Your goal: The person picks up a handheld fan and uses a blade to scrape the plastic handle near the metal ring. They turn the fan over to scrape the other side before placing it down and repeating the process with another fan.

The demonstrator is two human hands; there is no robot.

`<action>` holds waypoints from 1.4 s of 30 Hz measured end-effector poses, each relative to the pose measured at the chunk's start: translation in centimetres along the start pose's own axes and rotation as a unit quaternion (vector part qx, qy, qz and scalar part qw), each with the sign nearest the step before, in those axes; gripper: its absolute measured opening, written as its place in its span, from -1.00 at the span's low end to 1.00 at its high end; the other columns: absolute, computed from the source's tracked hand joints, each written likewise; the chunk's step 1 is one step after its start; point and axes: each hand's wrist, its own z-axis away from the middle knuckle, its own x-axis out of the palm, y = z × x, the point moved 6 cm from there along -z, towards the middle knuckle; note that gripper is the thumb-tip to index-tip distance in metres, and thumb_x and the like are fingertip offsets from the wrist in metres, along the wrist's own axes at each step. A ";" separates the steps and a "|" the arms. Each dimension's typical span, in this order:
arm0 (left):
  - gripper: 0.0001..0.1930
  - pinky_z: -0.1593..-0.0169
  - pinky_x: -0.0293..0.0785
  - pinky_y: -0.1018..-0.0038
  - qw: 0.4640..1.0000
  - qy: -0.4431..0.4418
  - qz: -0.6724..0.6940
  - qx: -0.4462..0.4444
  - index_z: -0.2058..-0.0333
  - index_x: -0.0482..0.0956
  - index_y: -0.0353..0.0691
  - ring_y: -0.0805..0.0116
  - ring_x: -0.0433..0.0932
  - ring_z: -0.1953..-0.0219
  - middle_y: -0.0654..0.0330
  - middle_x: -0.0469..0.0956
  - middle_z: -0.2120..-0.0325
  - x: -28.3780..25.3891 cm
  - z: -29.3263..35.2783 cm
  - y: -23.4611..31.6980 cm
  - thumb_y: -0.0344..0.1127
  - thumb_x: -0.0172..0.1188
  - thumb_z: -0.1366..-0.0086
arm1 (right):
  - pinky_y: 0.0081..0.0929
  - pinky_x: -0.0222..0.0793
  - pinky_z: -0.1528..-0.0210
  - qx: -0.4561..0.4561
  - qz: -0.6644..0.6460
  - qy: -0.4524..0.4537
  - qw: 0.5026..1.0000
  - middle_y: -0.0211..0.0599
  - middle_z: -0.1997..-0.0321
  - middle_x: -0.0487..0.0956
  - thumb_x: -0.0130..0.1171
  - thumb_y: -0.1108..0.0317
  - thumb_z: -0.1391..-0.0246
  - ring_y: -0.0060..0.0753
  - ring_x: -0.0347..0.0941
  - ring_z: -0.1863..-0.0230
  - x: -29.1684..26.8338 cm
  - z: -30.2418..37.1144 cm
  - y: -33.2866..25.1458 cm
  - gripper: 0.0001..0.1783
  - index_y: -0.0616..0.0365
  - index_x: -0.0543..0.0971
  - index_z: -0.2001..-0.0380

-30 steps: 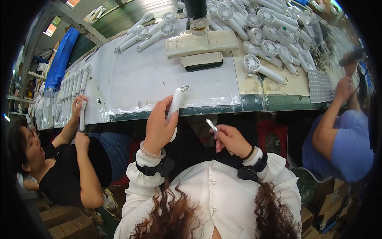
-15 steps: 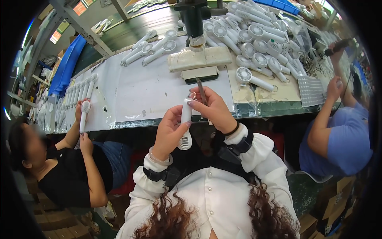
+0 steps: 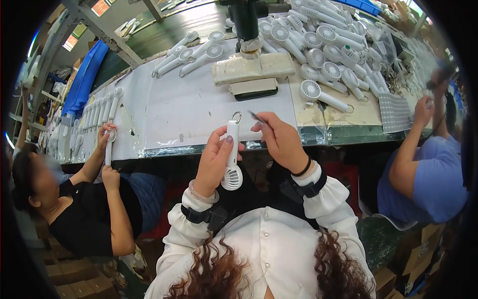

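My left hand (image 3: 213, 158) is closed around the handle of a small white handheld fan (image 3: 232, 144). Its round grille head points down toward me, and a metal clip ring (image 3: 235, 117) stands up at the handle's far end. To the right, apart from the fan, my right hand (image 3: 286, 144) grips a slim dark pointed metal tool (image 3: 256, 117). Only the tool's tip shows; the fingers hide the rest. Both hands are in front of the table's near edge.
Many white fans (image 3: 328, 70) lie heaped at the back right. A press head with a cream pad (image 3: 254, 69) stands over the white work sheet (image 3: 184, 112). A co-worker at left holds a fan (image 3: 108, 152); another sits at right. A patterned grey sheet (image 3: 395, 113) hangs over the edge.
My right hand has moved away from the fan's clip to the right, and the tool has tilted. The clip ring now stands free above the handle. The left co-worker's fan has shifted slightly.
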 end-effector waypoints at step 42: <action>-0.62 0.16 0.46 0.55 0.982 0.021 -0.161 0.097 -0.22 0.35 -0.28 0.53 0.51 0.26 0.17 0.62 0.18 -0.9 0.7 1.7 -0.28 0.05 -0.52 | -0.38 0.41 0.46 -0.148 0.277 0.005 0.949 -0.37 0.42 0.55 0.29 0.55 0.03 -0.24 0.50 0.44 -0.8 0.0 -3.8 -0.64 0.02 0.63 0.11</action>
